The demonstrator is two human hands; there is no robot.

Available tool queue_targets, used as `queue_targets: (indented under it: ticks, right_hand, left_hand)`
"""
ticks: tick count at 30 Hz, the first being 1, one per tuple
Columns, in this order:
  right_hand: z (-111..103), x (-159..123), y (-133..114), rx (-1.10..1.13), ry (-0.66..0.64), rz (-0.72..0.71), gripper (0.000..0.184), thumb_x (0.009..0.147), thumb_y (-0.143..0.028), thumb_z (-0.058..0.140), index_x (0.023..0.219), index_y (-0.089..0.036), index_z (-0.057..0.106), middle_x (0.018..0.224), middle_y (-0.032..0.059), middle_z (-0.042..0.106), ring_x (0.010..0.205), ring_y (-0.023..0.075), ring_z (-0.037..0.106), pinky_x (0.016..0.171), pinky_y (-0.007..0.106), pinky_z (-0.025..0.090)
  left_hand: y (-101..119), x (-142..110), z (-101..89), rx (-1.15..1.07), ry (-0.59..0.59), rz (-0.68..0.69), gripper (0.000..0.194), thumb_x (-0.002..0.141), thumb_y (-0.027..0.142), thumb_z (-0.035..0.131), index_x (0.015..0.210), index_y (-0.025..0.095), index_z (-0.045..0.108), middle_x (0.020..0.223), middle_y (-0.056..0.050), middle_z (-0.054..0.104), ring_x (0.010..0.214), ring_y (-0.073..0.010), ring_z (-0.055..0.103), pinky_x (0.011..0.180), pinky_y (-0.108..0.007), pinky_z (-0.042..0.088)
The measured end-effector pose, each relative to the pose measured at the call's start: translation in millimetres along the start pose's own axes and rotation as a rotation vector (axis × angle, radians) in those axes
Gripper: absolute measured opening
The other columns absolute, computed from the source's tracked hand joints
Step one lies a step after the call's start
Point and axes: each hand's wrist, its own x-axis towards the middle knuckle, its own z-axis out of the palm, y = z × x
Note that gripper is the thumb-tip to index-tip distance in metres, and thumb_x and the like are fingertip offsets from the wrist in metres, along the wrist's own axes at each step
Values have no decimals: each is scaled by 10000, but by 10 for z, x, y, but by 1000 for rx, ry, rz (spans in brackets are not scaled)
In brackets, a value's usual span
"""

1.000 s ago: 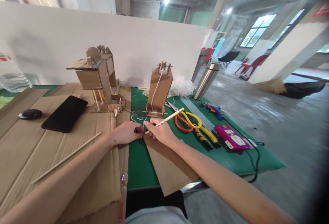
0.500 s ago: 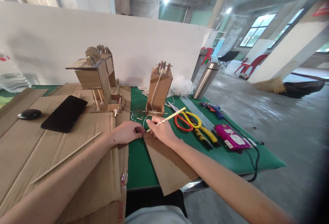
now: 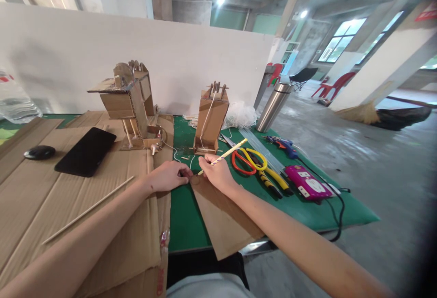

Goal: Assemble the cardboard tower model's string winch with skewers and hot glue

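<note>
- The pencil [image 3: 229,153] is in the right hand [image 3: 216,170], its tip just beyond the fingertips at the corner of the cardboard piece [image 3: 227,218]. I'd judge it light, stiff and smooth, best taken low, near the point.
- The cardboard piece lies under the right hand and runs from there toward the person's body. It looks light and flat, stiff but easily creased; the edges are the place to hold it.
- The left hand [image 3: 170,176] has its fingers drawn close together by that corner; I cannot tell whether they pinch anything.
- Compared with a second ago, the pencil's tip sits a little farther right, and a round outline [image 3: 195,180] now shows between the hands.
- Beyond the right hand stands the small cardboard tower [image 3: 212,120]; to its right, scissors [image 3: 233,162] and pliers [image 3: 268,184] rest on the green tabletop [image 3: 186,225].
</note>
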Motion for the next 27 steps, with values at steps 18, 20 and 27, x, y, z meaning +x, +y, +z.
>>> queue_targets:
  ticks: [18,20,27]
  right_hand:
    - [0,16,27,15,15,-74,366,812,-323,440,526,-211,242,479,-57,255,475,89,275,461,233,220]
    - [0,16,29,16,8,-78,372,807,-314,444,523,-211,227,480,-55,240,476,89,262,460,236,206]
    - [3,19,38,24,-10,-72,367,792,-283,448,521,-210,210,482,-54,222,474,86,246,455,235,190]
  left_hand:
    - [-24,11,19,-7,11,8,236,765,294,553,946,224,689,802,9,696,749,-139,620,671,-210,436]
    - [-21,8,16,-5,9,9,239,766,293,554,952,223,688,812,9,698,753,-139,621,676,-210,436]
    - [-8,6,6,-8,-2,2,250,769,283,553,968,209,684,863,-5,703,764,-144,619,673,-215,436]
